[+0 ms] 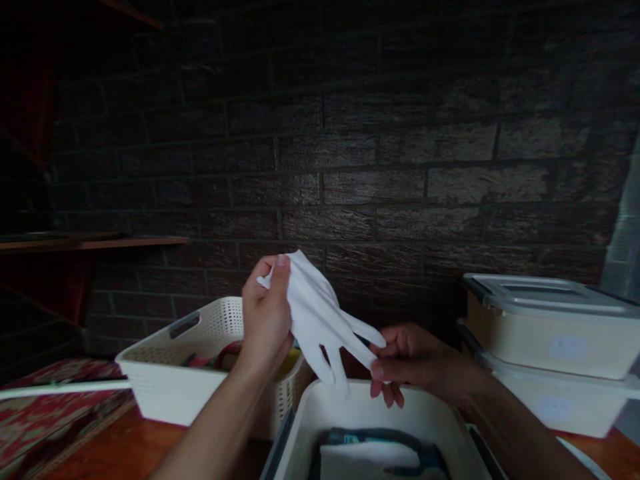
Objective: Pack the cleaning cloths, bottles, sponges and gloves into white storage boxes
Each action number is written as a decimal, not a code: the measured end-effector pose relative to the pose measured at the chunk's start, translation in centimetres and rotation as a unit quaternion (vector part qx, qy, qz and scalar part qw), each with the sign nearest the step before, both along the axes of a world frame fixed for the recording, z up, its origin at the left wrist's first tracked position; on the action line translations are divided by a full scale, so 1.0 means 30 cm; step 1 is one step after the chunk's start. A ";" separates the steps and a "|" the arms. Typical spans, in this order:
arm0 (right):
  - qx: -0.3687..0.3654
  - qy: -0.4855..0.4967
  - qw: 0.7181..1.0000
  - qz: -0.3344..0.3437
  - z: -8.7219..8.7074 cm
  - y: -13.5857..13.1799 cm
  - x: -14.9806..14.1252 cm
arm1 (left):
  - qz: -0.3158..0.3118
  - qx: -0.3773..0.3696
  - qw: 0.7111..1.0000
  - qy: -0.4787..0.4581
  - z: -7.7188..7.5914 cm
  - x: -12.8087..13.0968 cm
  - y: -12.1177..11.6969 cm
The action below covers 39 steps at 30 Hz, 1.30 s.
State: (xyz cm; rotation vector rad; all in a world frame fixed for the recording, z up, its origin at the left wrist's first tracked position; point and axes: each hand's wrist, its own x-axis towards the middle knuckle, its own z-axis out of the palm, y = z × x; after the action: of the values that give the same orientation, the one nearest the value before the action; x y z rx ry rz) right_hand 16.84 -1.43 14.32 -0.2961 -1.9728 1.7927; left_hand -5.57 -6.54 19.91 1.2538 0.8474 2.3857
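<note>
Clearly, above the open bin (400, 400), we are holding a white glove (317, 303) extended, our left hand (265, 317) clamping its upper end between thumb and fingers, our right hand (413, 360) pinching its far end; neither hand is wearing it. It is looking thin and creased before the dark brick wall (350, 187).

Head cam: one first-person view, facing forward and down.
Worn on the head, behind and above the left hand (267, 313) and right hand (413, 360), both close. Brick wall (350, 147) farther back, roughly face-on, fills the upper frame. Nearest open bin (385, 400) seen from above, cropped by the bottom edge; stacked boxes (550, 343) at frame right.
</note>
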 end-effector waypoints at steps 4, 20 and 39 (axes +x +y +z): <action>0.006 -0.025 1.000 -0.013 0.016 0.002 0.024 | 0.022 0.036 0.999 -0.028 0.023 -0.034 0.000; 0.037 -0.092 0.995 0.024 -0.021 0.011 0.014 | 0.021 -0.027 0.999 0.028 -0.018 0.034 -0.009; -0.107 -0.039 0.985 0.130 -0.046 -0.017 -0.050 | -0.017 -0.014 0.997 0.068 -0.057 0.118 -0.037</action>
State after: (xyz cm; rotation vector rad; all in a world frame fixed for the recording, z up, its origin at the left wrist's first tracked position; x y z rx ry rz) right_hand 15.34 -1.95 12.95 -0.1844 -1.9464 2.1952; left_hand -2.02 -7.65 18.20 1.4206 0.8866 2.2759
